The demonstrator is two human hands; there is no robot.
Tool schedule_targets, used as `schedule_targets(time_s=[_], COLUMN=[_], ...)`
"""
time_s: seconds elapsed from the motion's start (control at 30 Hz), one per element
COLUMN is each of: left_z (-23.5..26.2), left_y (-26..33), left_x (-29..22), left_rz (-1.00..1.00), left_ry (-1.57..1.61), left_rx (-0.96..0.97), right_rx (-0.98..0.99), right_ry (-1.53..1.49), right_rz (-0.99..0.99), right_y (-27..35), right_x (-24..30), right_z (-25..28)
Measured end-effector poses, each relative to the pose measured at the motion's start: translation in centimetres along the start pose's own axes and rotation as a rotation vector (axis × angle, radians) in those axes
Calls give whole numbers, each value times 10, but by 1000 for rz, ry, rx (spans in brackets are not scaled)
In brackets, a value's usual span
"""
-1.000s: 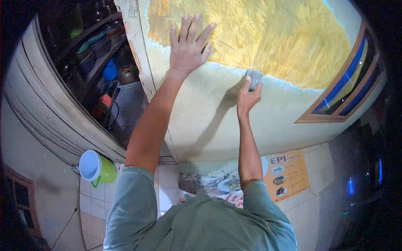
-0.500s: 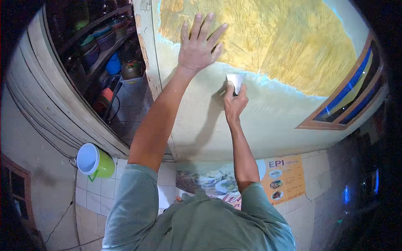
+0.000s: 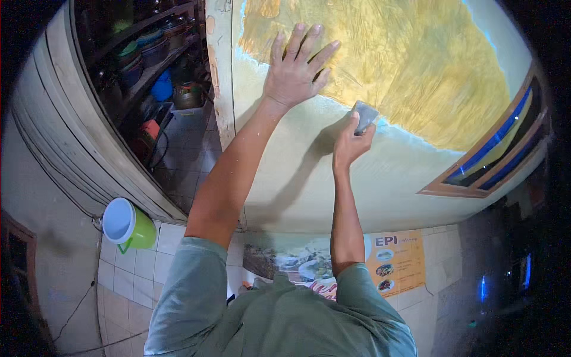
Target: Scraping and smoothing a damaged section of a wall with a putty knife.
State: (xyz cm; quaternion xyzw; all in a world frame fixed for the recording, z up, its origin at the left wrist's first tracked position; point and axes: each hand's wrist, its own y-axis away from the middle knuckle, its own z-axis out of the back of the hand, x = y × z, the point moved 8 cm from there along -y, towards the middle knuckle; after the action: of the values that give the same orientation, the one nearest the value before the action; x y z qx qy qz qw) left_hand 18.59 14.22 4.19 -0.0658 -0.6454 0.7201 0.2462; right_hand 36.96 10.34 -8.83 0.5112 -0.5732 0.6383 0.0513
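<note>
Before me stands a pale wall (image 3: 285, 196) with a large yellow-brown crinkled patch (image 3: 410, 77), edged by a ragged light-blue line. My left hand (image 3: 295, 77) lies flat with fingers spread, its fingertips over the patch's lower left and its palm at the ragged edge. To its right, my right hand (image 3: 353, 143) pinches a flat grey scraper (image 3: 367, 116) between thumb and fingers. The scraper's broad face is at the lower border of the patch, by the blue edge. Its lower end is hidden in my fingers; any handle cannot be seen.
On the left a doorway opens onto dark shelves with stacked basins (image 3: 151, 50). A green and white bucket (image 3: 141, 231) hangs or stands below it. At right is a brown-framed window (image 3: 476, 160). Printed banners (image 3: 395, 265) lie below, over white tiles (image 3: 143, 268).
My right hand has moved right and slightly up with the scraper, whose face now looks grey instead of white. My left hand stays flat on the wall; the whole view has shifted a little.
</note>
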Motion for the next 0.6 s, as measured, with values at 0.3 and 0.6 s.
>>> schedule_targets(time_s=[0.3,0.6], left_z=[-3,2], left_y=[3,4], left_x=[5,15], left_rz=[-3,-6], left_ry=[10,-1], left_rx=[-11,-46], right_rx=[123,39], right_ry=[0,17], right_rz=[19,-55], right_y=[13,-1], right_x=[2,28], right_z=[-16,-17])
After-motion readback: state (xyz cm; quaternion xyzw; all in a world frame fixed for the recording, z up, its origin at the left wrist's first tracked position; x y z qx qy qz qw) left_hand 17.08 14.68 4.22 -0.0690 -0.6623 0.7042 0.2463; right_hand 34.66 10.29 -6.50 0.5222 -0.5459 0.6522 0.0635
